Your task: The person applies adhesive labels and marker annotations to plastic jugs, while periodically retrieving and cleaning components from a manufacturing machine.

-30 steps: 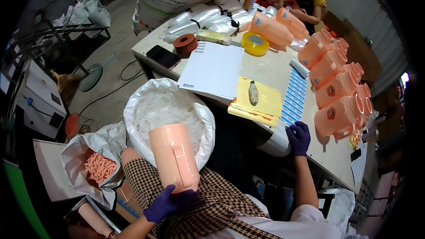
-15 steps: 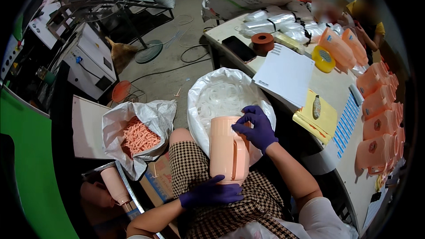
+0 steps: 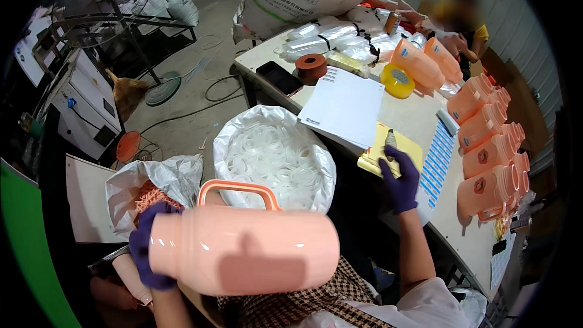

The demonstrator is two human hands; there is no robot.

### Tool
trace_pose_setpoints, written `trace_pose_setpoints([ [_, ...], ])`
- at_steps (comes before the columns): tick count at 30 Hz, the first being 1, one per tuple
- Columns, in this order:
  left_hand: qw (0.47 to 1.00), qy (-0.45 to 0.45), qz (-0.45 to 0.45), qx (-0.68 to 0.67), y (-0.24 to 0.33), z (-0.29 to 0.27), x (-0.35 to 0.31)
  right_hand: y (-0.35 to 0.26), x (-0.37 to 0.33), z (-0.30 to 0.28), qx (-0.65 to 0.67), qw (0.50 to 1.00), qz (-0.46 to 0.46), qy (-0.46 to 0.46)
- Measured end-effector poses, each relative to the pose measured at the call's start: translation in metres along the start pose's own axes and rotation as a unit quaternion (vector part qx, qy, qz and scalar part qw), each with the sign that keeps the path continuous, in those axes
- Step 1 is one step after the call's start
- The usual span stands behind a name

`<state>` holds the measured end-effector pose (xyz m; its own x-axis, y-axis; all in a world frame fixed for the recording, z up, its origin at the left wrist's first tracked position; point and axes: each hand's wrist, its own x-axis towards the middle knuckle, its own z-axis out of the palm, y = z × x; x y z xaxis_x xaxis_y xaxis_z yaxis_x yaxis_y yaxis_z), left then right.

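A glossy peach-pink plastic jug (image 3: 243, 249) lies sideways in front of me, its loop handle upward and a darker patch across its side. My left hand (image 3: 149, 246), in a purple glove, is closed around the jug's narrower end at the left. Over the table edge reaches my right hand (image 3: 401, 185), also gloved in purple, with thumb and fingers apart. Its fingertips are at the lower end of a small grey wrapped tool (image 3: 390, 138) lying on a yellow paper pad (image 3: 410, 149). Whether they touch the tool is unclear.
Beyond the jug stands a white sack (image 3: 221, 146) of translucent rings; left of it, a sack (image 3: 185, 173) of pink pieces. The table (image 3: 279, 54) carries papers (image 3: 343, 106), a phone (image 3: 279, 78), tape (image 3: 398, 82) and several pink jugs (image 3: 486, 188). Another person (image 3: 477, 39) sits behind.
The jug has turned from upright to sideways and come closer, my left hand now at its narrow end. My right hand has left the jug for the yellow pad. The view has shifted right.
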<state>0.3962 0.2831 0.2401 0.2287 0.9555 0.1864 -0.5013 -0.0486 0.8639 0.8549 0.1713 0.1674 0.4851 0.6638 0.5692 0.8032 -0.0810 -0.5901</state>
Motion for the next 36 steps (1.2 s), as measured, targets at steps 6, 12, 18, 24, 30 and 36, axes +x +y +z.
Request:
trace_pose_setpoints([
  [6,0.976,-0.150,-0.134,-0.081,-0.115,-0.026,0.076,0.143,-0.014,-0.047,-0.254,0.962,-0.002,-0.105],
  [12,0.953,-0.129,-0.263,-0.075,-0.181,-0.004,0.079,0.112,0.001,-0.029,-0.153,0.986,0.053,-0.031],
  [18,0.971,-0.097,-0.091,0.198,-0.203,-0.018,0.063,0.105,0.041,-0.087,-0.280,0.906,-0.047,-0.316],
  [24,0.953,-0.059,-0.099,0.281,-0.154,0.016,0.043,0.045,0.021,-0.146,0.218,0.652,0.160,-0.709],
  [30,0.933,-0.076,0.012,0.352,-0.163,0.006,0.025,0.179,-0.221,-0.171,-0.039,0.739,0.328,-0.587],
  [36,0.941,-0.071,-0.026,0.331,-0.152,-0.017,0.032,0.229,-0.318,-0.174,-0.342,0.854,0.392,0.009],
])
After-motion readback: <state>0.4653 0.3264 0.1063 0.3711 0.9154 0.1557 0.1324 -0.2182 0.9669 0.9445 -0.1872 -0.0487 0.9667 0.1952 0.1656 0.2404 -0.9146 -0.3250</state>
